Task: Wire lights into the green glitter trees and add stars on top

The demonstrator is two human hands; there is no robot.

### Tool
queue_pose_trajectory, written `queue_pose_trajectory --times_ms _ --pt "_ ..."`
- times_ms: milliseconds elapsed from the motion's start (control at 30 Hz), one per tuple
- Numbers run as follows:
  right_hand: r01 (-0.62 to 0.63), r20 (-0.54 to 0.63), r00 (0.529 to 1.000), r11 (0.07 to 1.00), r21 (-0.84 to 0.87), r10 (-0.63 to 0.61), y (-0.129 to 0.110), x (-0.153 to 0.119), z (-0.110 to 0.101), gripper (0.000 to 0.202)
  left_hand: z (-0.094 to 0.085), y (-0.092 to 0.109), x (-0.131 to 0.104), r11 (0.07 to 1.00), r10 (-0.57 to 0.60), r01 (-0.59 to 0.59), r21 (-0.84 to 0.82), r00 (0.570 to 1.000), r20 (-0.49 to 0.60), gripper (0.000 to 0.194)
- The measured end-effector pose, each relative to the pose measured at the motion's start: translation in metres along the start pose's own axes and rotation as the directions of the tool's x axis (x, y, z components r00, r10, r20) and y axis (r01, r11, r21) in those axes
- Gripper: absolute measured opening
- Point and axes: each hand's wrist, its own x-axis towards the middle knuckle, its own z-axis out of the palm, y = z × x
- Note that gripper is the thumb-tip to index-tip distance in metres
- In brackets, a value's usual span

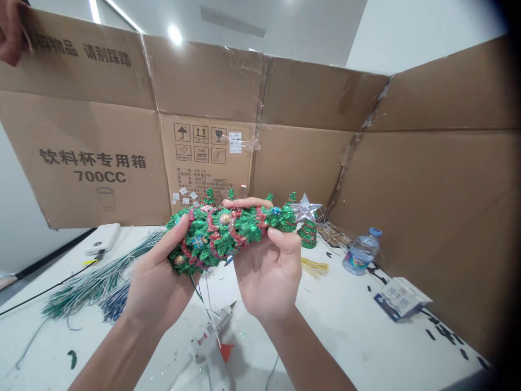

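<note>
A small green Christmas tree [220, 232] with red garlands, small baubles and a silver star [306, 208] at its tip lies sideways in the air between my hands. My left hand [160, 277] is closed around its wide base on the left. My right hand [271, 266] grips the narrower part near the star, thumb in front and fingers behind. Thin wires hang down from the base. Below the tree, a white glue gun [214, 331] with a red-orange trigger rests on the table.
Cardboard panels [301, 163] wall the back and right of the white table [325, 326]. Green wires [97, 271] lie left, beside a white power bank [102, 239]. A water bottle [362, 251] and a white packet [401, 297] stand right. Several small trees are behind. Another person's hand [12, 32] is top left.
</note>
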Motion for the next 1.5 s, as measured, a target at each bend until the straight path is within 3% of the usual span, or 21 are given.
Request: queue_pose_trajectory --times_ms 500,1333,1500 --pt "0.037 0.076 0.997 0.995 -0.094 -0.030 0.001 0.009 -0.012 0.039 -0.001 0.001 0.004 1.000 -0.022 0.022 0.019 1.000 -0.011 0.023" --pt "-0.005 -0.008 1.000 0.997 -0.083 0.004 -0.004 0.003 0.000 0.032 0.000 0.001 0.000 1.000 -0.012 0.013 0.008 0.999 -0.034 0.026" --pt "0.044 -0.049 0.998 0.995 -0.090 -0.048 -0.002 -0.001 0.002 0.034 0.003 0.001 -0.004 1.000 -0.031 0.032 0.002 0.998 -0.061 0.026"
